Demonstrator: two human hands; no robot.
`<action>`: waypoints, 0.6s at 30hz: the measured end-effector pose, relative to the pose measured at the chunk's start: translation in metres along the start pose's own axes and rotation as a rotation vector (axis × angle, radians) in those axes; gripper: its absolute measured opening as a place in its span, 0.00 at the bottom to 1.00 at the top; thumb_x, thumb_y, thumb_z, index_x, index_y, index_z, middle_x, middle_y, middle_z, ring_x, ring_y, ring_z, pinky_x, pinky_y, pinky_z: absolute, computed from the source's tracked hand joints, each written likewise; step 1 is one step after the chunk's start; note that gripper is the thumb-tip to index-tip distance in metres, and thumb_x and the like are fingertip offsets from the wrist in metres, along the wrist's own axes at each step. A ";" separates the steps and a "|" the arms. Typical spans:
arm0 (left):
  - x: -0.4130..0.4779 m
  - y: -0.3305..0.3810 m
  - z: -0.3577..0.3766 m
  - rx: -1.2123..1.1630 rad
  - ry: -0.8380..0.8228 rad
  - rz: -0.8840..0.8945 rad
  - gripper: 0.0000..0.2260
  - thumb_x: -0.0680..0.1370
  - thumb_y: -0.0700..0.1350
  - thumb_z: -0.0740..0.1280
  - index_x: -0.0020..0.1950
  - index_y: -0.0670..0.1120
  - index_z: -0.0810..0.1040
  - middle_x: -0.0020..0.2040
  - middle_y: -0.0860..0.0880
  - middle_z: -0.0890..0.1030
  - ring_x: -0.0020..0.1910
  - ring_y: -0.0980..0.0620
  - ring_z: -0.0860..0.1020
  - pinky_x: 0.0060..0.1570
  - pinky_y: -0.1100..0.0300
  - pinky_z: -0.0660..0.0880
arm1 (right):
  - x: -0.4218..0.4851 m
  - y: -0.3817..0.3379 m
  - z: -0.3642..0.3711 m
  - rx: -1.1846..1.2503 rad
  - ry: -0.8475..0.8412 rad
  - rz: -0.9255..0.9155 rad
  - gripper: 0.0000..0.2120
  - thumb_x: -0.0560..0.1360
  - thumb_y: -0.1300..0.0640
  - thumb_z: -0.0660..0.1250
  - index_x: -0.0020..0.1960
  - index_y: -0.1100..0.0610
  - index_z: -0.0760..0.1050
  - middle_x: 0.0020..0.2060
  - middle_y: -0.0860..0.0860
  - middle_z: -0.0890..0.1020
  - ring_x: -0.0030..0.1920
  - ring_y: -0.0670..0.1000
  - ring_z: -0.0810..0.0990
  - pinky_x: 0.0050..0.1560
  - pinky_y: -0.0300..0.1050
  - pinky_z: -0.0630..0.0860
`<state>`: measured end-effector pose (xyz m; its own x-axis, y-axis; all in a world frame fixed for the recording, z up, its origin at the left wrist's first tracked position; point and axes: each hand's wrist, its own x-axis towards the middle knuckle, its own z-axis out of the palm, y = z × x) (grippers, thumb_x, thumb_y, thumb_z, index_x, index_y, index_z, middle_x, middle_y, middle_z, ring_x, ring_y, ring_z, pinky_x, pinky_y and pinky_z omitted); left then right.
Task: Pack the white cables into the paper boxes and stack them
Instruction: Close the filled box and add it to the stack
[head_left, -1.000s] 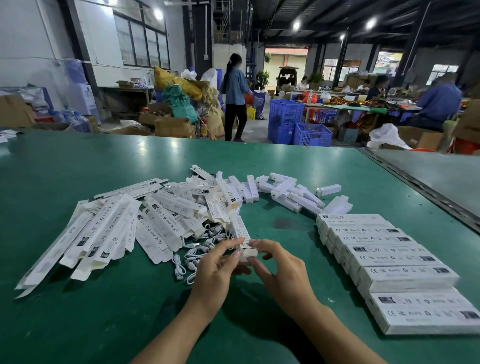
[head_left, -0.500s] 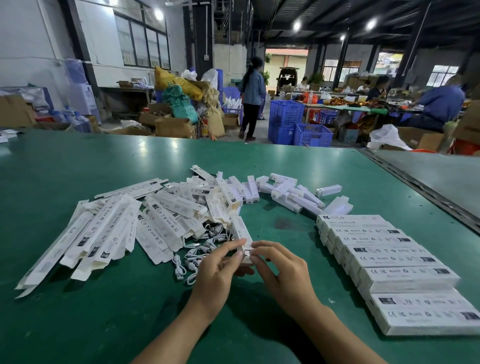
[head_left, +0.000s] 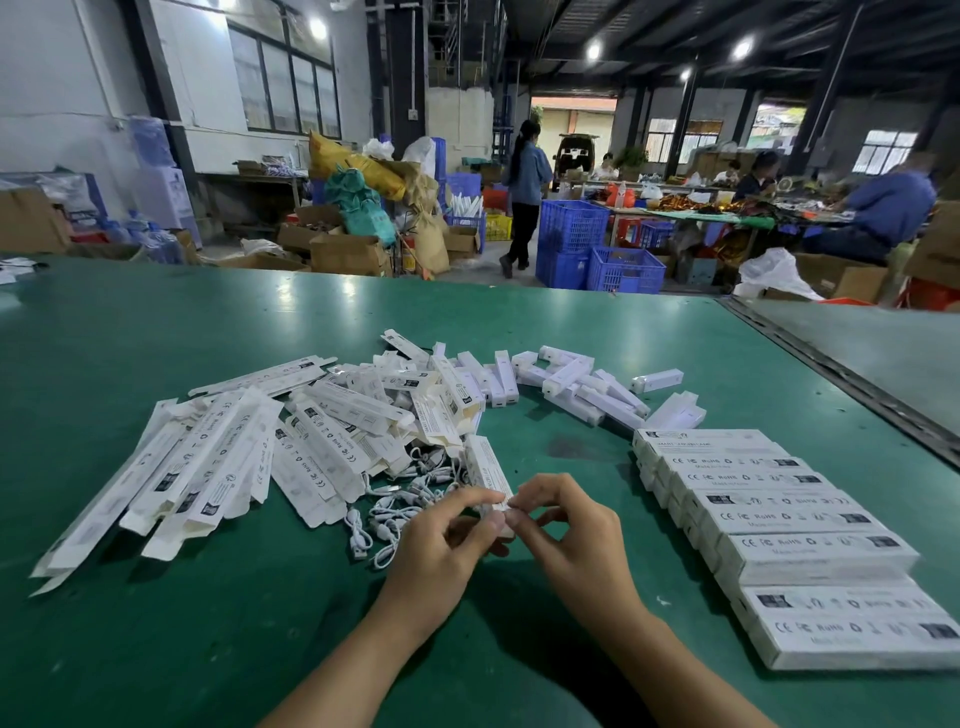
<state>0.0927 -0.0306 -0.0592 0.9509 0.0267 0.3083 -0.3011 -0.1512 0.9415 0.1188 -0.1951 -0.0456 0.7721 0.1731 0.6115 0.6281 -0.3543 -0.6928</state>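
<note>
A narrow white paper box (head_left: 485, 470) points away from me at the table's near middle. My left hand (head_left: 441, 551) grips its near end from the left. My right hand (head_left: 571, 540) pinches the same end from the right, fingertips at the flap. Loose white cables (head_left: 400, 512) lie coiled just left of my hands. A heap of flat, unfolded white boxes (head_left: 218, 467) spreads to the left. Closed boxes (head_left: 779, 525) sit in an overlapping row stacked along the right.
Small white folded boxes (head_left: 571, 384) lie scattered behind the heap on the green table (head_left: 156, 649). A metal seam (head_left: 841, 379) divides it from a second table at right. Blue crates (head_left: 597, 249), cartons and several people are beyond the far edge.
Both hands stayed on the box's near end; my fingers shifted slightly at the flap. A person in the background walked to the right.
</note>
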 end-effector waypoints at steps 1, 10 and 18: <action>0.000 0.000 0.000 0.013 0.001 0.002 0.07 0.79 0.46 0.69 0.55 0.55 0.82 0.44 0.53 0.87 0.45 0.54 0.86 0.47 0.65 0.79 | 0.001 0.000 0.000 0.027 -0.001 0.032 0.08 0.72 0.60 0.76 0.46 0.52 0.78 0.40 0.41 0.82 0.44 0.44 0.82 0.45 0.35 0.76; -0.003 0.005 0.001 0.231 0.029 0.138 0.08 0.79 0.56 0.66 0.57 0.65 0.81 0.50 0.63 0.84 0.51 0.62 0.83 0.52 0.66 0.78 | -0.001 -0.003 0.006 0.421 -0.020 0.430 0.10 0.75 0.54 0.72 0.55 0.50 0.76 0.48 0.52 0.81 0.48 0.53 0.82 0.42 0.44 0.80; 0.000 0.008 0.001 0.361 -0.034 0.331 0.18 0.78 0.40 0.70 0.66 0.54 0.76 0.56 0.66 0.80 0.54 0.70 0.79 0.54 0.75 0.72 | -0.012 -0.019 0.003 0.861 -0.209 0.827 0.19 0.77 0.49 0.65 0.57 0.65 0.76 0.43 0.57 0.78 0.40 0.52 0.76 0.38 0.40 0.74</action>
<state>0.0904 -0.0331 -0.0523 0.8122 -0.1122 0.5724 -0.5488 -0.4795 0.6848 0.0979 -0.1878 -0.0414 0.9212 0.3572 -0.1542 -0.2648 0.2855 -0.9211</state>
